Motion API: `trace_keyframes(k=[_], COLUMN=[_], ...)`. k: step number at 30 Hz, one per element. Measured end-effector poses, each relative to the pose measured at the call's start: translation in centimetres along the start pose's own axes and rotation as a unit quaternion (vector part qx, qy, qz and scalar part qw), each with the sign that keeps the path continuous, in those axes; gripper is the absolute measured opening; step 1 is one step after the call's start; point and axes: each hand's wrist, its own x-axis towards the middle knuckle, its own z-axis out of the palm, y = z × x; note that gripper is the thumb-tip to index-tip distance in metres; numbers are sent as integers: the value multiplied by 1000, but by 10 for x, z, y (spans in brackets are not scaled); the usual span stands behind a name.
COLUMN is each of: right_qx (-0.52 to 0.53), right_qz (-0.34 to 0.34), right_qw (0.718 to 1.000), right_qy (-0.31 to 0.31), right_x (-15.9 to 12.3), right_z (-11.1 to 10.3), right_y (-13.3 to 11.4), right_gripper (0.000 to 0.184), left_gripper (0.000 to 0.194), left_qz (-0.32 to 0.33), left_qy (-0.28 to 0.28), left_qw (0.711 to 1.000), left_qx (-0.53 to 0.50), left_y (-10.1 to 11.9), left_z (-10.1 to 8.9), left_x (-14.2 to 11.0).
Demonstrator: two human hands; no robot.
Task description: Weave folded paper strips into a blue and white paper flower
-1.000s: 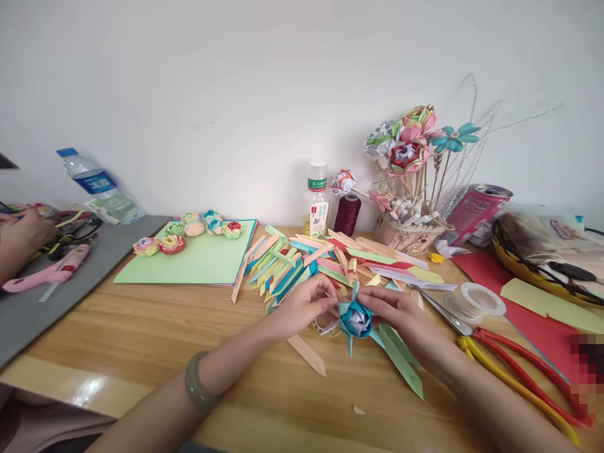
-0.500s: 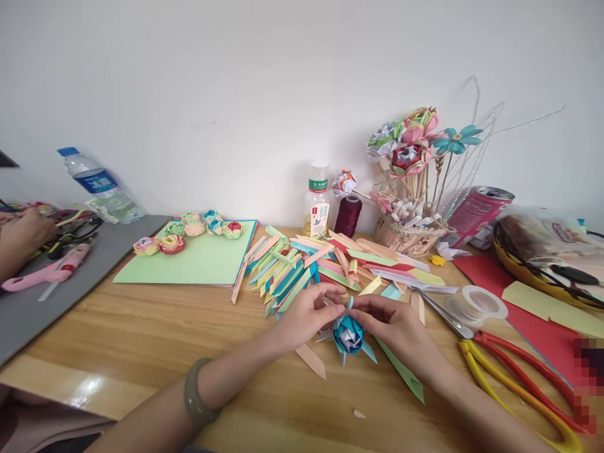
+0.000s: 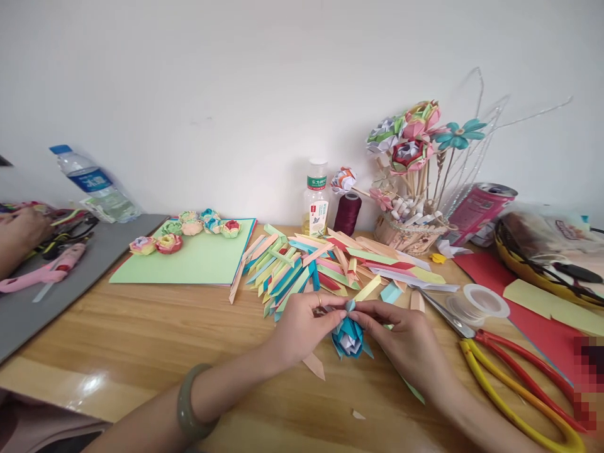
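Observation:
A blue folded paper flower with a white centre sits between my two hands, just above the wooden table. My left hand pinches its upper edge with thumb and forefinger. From the other side, my right hand pinches the same edge, on a light blue petal tip standing up between the fingertips. Behind my hands spreads a pile of folded paper strips in many colours. An orange strip lies partly under my left hand, and a green one is mostly hidden by my right.
Large scissors and a clear spool lie to the right. Several small paper flowers rest on green paper at left. A basket of paper flowers stands against the wall. Another person's hand shows at far left.
My fingertips have drawn closer together at the flower's upper edge. The light blue petal tip there now looks bent over between them. The view has shifted slightly.

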Motion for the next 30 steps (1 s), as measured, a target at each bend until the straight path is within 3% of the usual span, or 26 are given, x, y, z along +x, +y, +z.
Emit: trace_keyframes(k=[8,13,17,21,30], right_qx=[-15,36,35,44,-22], right_qz=[-16,-38,-61,-101,-189], right_qw=[1000,998,997,993,978], right_qy=[14,26,21,34,90], right_x=[0,1,0,-3,-7], right_z=[1,1,0,0,3], right_y=[0,0,-1,-1,-1], right_gripper=[23,19,18,12,3], left_gripper=[24,22,21,17,14], left_qz=[56,56,91,157,204], left_qy=[31,30,29,35,37], left_qw=[997,997,995,987,978], left_qx=[49,36,30,30,22], left_y=[-2,2,3,3,0], left_z=[0,0,-1,-1,0], left_x=[-2,-3,-4,-5,-6])
